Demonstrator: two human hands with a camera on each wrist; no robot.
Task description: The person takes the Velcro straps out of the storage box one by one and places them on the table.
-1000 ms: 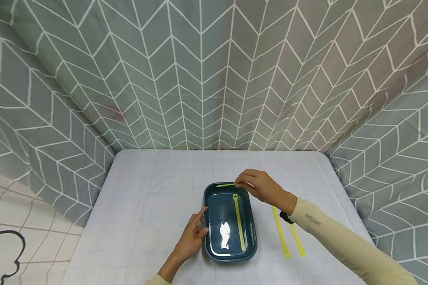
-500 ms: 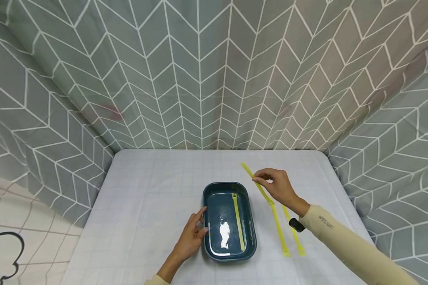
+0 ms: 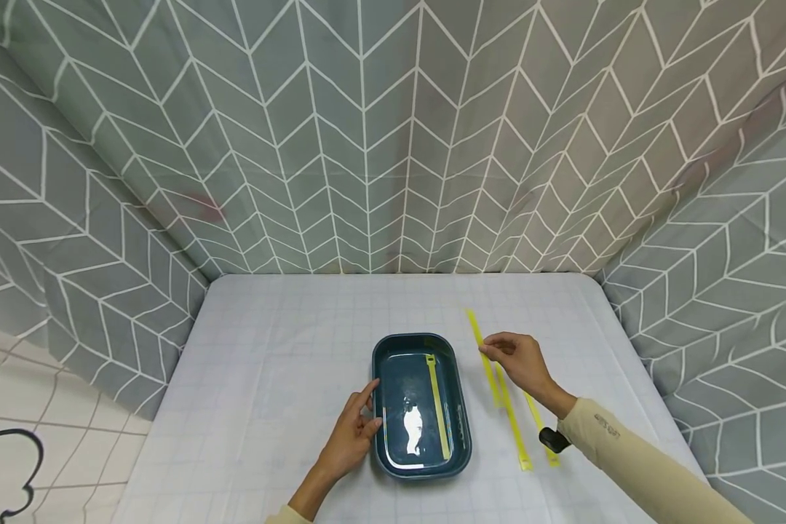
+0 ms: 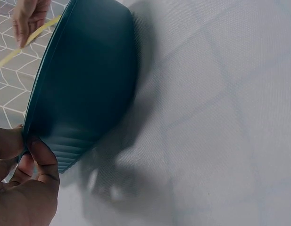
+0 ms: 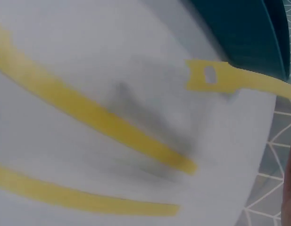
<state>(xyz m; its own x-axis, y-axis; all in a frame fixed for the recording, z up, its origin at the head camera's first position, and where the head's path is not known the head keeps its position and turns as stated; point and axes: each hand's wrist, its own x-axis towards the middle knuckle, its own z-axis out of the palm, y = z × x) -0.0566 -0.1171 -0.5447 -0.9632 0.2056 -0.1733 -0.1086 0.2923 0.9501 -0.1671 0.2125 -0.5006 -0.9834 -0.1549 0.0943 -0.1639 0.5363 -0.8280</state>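
1. Grey chevron curtains enclose a pale gridded tablecloth [image 3: 288, 342] holding a dark teal tray [image 3: 380, 444].
2. Since a second ago the right hand [image 3: 520, 362] has carried a yellow strap [image 3: 483, 349], pinched between its fingertips, from the tray's far rim out to the right, over two straps [image 3: 530, 426] lying on the cloth.
3. One strap [image 3: 437, 407] remains inside the tray.
4. The left hand [image 3: 352, 435] keeps relaxed fingers against the tray's left rim.

A makeshift recording booth: patterned curtains [image 3: 367, 145] enclose a cloth-covered table [image 3: 268, 349].
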